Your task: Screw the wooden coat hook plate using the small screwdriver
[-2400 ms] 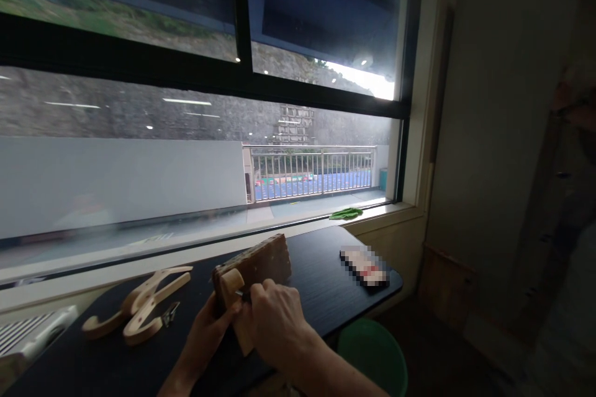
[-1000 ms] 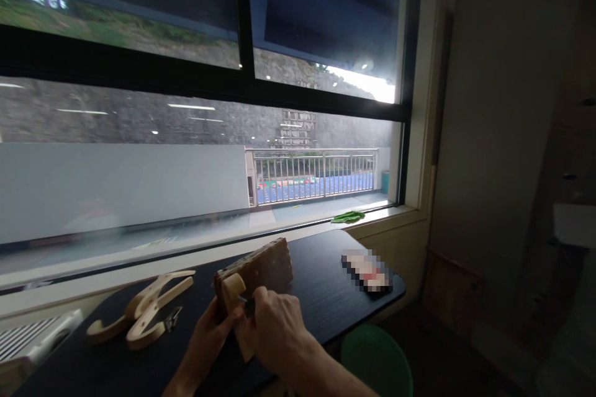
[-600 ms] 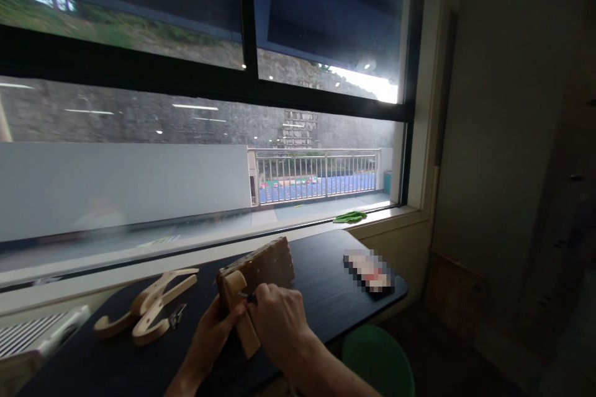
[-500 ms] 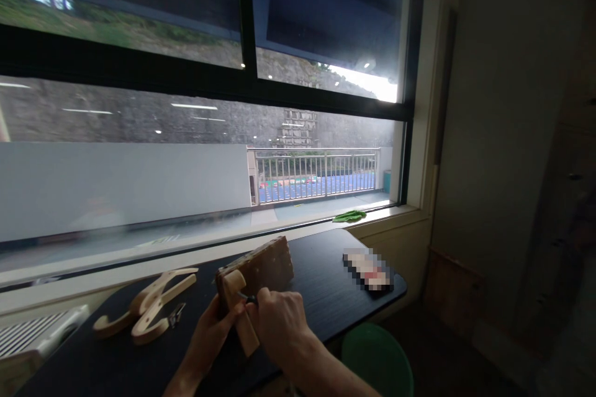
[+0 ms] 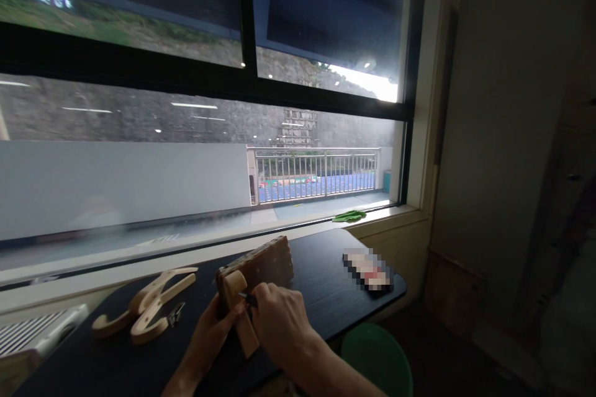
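Note:
My left hand (image 5: 209, 329) is closed around a pale wooden piece (image 5: 244, 332) with a rounded, curled upper end, its thumb pressed on the wood. My right hand (image 5: 279, 313) grips a small tool (image 5: 250, 299) with a dark handle and a thin metal tip. That tip meets the wood just beyond my left thumb; whether it is a blade or a driver, I cannot make out. Directly behind the piece a brown block (image 5: 265, 263) with a rough, dotted edge stands on the dark table (image 5: 316, 267).
Curved wooden pieces (image 5: 156, 301) lie at the left with a small metal clip (image 5: 176, 315) beside them. A pixelated flat item (image 5: 367, 270) rests at the right. Green gloves or cloth (image 5: 349, 216) lie on the sill. A green stool (image 5: 379, 360) stands below the table edge.
My right hand and the tool have shifted very slightly, the tool's tip tilting a little. The wooden piece and my left hand stay almost in place.

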